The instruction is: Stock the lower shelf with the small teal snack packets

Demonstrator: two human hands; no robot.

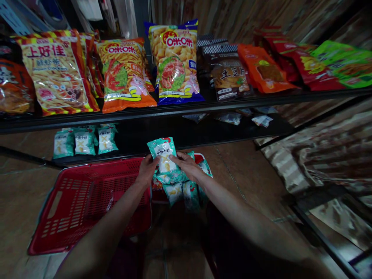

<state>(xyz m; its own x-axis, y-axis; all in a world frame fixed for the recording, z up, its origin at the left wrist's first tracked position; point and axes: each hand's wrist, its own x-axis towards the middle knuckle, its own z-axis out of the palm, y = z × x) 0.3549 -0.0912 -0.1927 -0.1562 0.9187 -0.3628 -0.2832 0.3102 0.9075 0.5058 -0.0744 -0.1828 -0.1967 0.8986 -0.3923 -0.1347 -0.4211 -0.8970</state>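
Note:
Between both hands I hold a small teal and white snack bag (165, 158), its printed front facing me. My left hand (147, 169) pinches its left side, thumb on the front. On the other side my right hand (187, 164) grips the right edge, thumb also on the front. Below and behind the hands, several like teal packets (174, 193) lie piled in a second basket, whose rim (200, 157) shows only in part. Left of it sits a red plastic basket (72, 205) with a clear wrapper (110, 200) inside.
A black shelf (162, 110) crosses ahead with large snack bags (176, 62) on top. On the lower shelf (139, 133) stand teal packets (84, 140) at left and small clear bags (229, 117) at right. A dark metal frame (322, 236) is at lower right.

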